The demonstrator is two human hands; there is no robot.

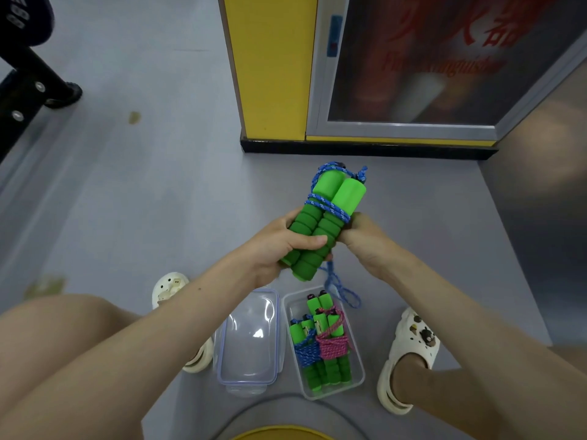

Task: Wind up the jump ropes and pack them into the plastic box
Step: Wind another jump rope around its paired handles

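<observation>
Head view: the left hand (279, 246) has its fingers (309, 241) clenched round the lower half of the green foam handles (320, 223), which lie side by side as one bundle. The bundle's long axis runs from low by the left palm up and away to the right. Blue rope (327, 206) is wound across the handles just above the left fingers and loops over their far ends. The right hand (362, 239) presses against the bundle's right side. Its fingers are tucked behind the handles, so I cannot tell whether they pinch the rope or only brace it. A loose tail (341, 290) of rope hangs beneath both hands, nearer the right one.

On the floor (158, 185), below the left fingers, lies the clear lid (251, 338). Just right of it, below the right fingers, is the plastic box (360, 373), holding a blue-wound jump rope (306, 347) and a pink-wound jump rope (333, 344). The tail looks unwound yet, so winding likely comes before lowering the bundle lengthwise into the box.
</observation>
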